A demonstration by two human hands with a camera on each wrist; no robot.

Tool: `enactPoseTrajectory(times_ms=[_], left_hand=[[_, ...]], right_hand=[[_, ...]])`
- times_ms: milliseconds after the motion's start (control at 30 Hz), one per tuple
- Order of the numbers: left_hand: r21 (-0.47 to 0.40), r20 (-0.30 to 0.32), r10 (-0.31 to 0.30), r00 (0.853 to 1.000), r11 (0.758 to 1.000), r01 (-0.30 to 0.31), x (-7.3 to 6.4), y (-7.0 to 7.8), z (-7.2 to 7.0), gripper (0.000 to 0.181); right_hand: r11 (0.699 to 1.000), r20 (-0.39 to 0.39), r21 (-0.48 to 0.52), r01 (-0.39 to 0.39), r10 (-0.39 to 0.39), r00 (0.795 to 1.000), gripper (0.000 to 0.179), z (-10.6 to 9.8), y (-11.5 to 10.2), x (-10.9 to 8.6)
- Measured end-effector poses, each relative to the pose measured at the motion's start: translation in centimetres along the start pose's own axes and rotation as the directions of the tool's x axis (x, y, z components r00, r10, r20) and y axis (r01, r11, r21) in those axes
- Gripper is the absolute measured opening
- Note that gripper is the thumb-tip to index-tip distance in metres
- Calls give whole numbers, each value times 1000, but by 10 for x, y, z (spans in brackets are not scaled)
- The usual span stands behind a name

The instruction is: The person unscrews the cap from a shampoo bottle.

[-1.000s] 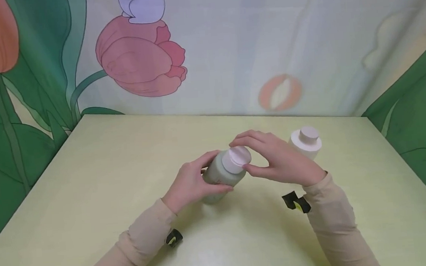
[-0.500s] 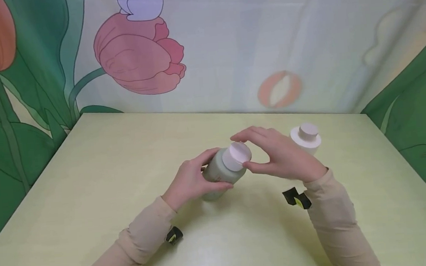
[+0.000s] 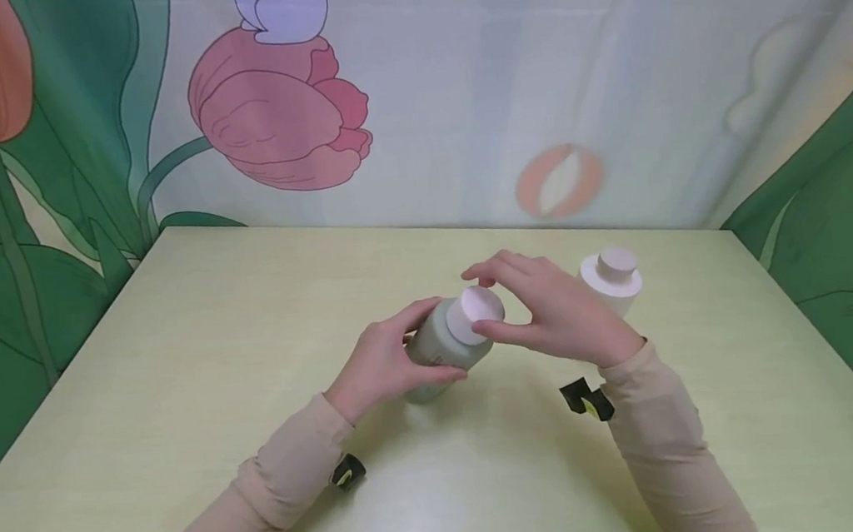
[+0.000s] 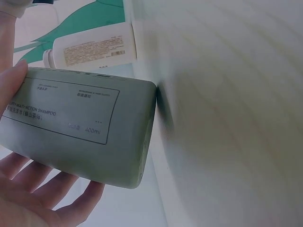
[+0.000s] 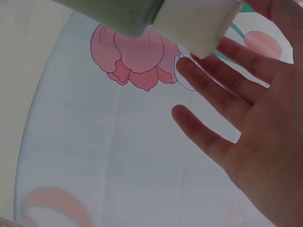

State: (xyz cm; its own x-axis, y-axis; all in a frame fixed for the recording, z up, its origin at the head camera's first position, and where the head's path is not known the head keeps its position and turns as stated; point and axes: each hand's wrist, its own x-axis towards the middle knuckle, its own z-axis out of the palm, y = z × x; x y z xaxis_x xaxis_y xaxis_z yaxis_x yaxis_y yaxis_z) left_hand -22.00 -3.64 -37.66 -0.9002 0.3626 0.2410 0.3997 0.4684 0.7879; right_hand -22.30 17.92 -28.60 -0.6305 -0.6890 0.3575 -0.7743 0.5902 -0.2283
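My left hand [image 3: 384,359] grips a grey-green shampoo bottle [image 3: 433,345], thumb on the near side and fingers behind it. The bottle leans to the right; its printed label shows in the left wrist view, where its base [image 4: 147,137] is close to the tabletop. Whether one corner touches cannot be told. On its top sits a white cap [image 3: 468,314]. My right hand [image 3: 558,310] pinches this cap between the thumb, across its near side, and the fingers at its far side. In the right wrist view the lower fingers [image 5: 203,137] are spread away from the cap.
A second bottle, white with a white cap [image 3: 611,276], stands upright behind my right hand. The pale yellow table [image 3: 250,313] ends at a curtain [image 3: 459,105] printed with tulips. A black tag hangs at each sleeve.
My right thumb has slid left across the near side of the cap, and the right wrist has shifted slightly left. The left hand and bottle stay nearly in place.
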Motion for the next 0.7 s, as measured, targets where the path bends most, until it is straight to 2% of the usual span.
enactPoseTrajectory(times_ms=[167, 300, 433, 567, 700], left_hand=[[-19, 3, -12, 1000, 1000, 12, -1, -1, 1, 70], [-14, 12, -13, 1000, 1000, 13, -2, -1, 2, 70], [-16, 6, -1, 1000, 1000, 1, -2, 0, 2, 71], [-7, 4, 1, 1000, 1000, -1, -1, 1, 1, 72], [-2, 3, 0, 1000, 1000, 0, -1, 1, 0, 72]], right_hand=[[1000, 20, 20, 12, -12, 1000, 47, -2, -1, -3], [1000, 9, -15, -18, 18, 1000, 49, -2, 0, -5], [998, -4, -55, -27, 27, 1000, 42, -2, 1, -5], [999, 16, -38, 10, -10, 1000, 38, -4, 1, -5], [999, 34, -10, 47, -47, 998, 44, -6, 0, -5]])
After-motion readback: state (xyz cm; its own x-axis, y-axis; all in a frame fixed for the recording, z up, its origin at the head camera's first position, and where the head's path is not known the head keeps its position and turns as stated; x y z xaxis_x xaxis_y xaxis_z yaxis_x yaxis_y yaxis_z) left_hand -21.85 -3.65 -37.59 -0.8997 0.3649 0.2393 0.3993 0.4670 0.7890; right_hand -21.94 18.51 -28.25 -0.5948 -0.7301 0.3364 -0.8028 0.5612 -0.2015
